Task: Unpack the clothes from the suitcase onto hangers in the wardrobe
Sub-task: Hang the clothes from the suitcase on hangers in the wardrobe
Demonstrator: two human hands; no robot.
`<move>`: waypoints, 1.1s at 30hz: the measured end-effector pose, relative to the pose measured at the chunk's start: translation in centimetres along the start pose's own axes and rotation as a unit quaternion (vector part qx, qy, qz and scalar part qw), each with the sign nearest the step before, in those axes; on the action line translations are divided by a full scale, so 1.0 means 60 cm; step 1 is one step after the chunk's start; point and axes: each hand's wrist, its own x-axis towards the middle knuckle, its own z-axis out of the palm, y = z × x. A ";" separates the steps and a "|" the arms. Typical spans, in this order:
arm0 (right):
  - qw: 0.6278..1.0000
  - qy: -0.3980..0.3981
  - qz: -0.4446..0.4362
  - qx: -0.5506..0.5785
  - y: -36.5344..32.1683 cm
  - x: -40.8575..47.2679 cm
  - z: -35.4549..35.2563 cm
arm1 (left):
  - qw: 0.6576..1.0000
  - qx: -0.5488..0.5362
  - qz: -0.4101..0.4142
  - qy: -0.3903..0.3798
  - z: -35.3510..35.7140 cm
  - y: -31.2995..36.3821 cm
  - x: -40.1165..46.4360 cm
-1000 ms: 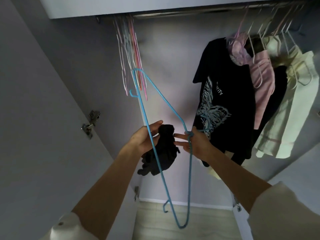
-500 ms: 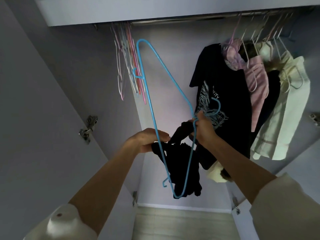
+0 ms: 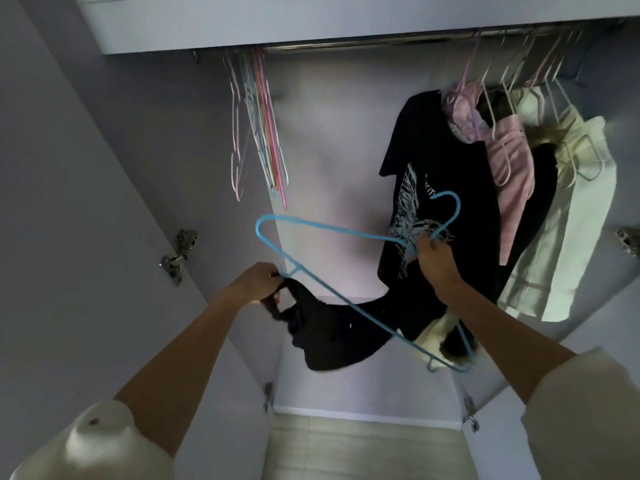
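Note:
A light blue wire hanger (image 3: pixel 332 230) lies tilted across the middle of the head view, hook up at the right. My right hand (image 3: pixel 434 256) grips it at the neck just under the hook. A black garment (image 3: pixel 332 327) sags below the hanger's lower bar. My left hand (image 3: pixel 259 282) pinches one bunched end of that garment by the hanger's left notch. The wardrobe rail (image 3: pixel 363 46) runs along the top. The suitcase is out of sight.
Several bare pink and blue hangers (image 3: pixel 259 133) hang at the rail's left end. A black printed T-shirt (image 3: pixel 440 188), pink tops (image 3: pixel 509 161) and a cream garment (image 3: pixel 568 230) hang at the right. Open doors with hinges (image 3: pixel 178 254) flank both sides. Pale floor (image 3: pixel 363 448) lies below.
The hanger swung from nearly upright to lying crosswise. My left hand pulled the black garment out to the left, and my right hand rose to the right with the hook.

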 end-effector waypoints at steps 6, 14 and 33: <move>0.998 0.049 -0.009 -0.045 0.013 0.001 0.007 | 0.982 0.056 0.147 0.105 -0.018 -0.032 -0.006; 0.998 0.022 -0.054 -0.021 0.008 -0.023 0.023 | 0.903 0.025 0.213 0.373 -0.025 -0.028 -0.037; 0.994 -0.003 0.031 0.100 0.000 -0.032 0.039 | 0.817 -0.543 0.133 0.143 -0.008 0.043 -0.063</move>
